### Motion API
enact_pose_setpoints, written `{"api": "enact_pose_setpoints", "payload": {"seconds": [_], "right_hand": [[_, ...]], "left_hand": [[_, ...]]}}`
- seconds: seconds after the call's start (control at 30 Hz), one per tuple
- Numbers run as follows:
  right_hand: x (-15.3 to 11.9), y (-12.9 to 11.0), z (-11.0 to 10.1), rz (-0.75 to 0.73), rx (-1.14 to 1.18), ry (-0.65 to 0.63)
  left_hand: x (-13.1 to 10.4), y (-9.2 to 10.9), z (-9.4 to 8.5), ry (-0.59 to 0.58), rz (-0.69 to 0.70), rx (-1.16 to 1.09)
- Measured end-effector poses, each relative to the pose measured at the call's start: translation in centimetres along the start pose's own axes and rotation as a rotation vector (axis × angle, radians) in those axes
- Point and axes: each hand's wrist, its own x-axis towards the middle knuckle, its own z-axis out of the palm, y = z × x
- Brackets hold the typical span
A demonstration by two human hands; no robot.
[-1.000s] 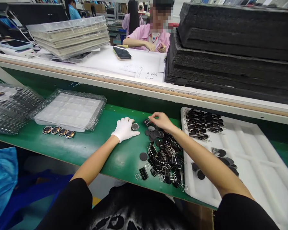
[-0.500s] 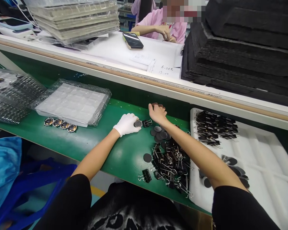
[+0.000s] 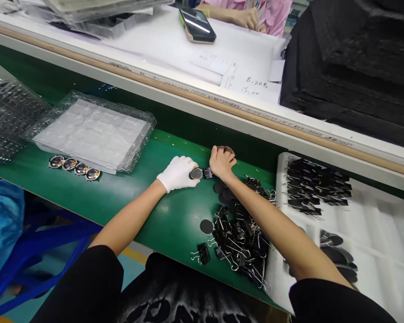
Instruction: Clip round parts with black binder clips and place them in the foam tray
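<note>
So at the left end of the green counter (image 3: 128, 197) there's a stack of clear plastic trays (image 3: 10, 119), then a clear tray with a white insert (image 3: 90, 134) closer to the back edge. Four amber round pieces with shiny rims (image 3: 74, 166) sit in a row just in front of it.

Around mid-counter, the left hand (image 3: 179, 174), in a white glove, has a snug pinch on a small round piece (image 3: 196, 173), with a black binder clip (image 3: 208, 173) right up against it. Can't tell if the clip is biting on it. The bare right hand (image 3: 222, 163) is just past the clip, fingers curled; can't tell if it's gripping anything.

Dark discs (image 3: 222, 193) lie by the right wrist, one loose disc (image 3: 206, 226) nearer the front edge, and a messy clip pile (image 3: 237, 242) beside that. Far right, a white tray (image 3: 373, 233) has clips lined up (image 3: 318, 186) at its back left corner.
</note>
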Motion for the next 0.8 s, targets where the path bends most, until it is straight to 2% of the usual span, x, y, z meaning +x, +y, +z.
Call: {"api": "enact_pose_setpoints", "payload": {"seconds": [0.3, 0.6, 0.8], "right_hand": [[0.0, 0.6, 0.4, 0.019, -0.019, 0.072], [-0.2, 0.4, 0.3, 0.026, -0.01, 0.089], [-0.3, -0.3, 0.1, 0.028, 0.012, 0.057]], "left_hand": [[0.4, 0.9, 0.3, 0.015, -0.013, -0.048], [0.6, 1.2, 0.6, 0.006, -0.021, -0.049], [0.8, 1.4, 0.2, -0.009, -0.041, -0.036]]}}
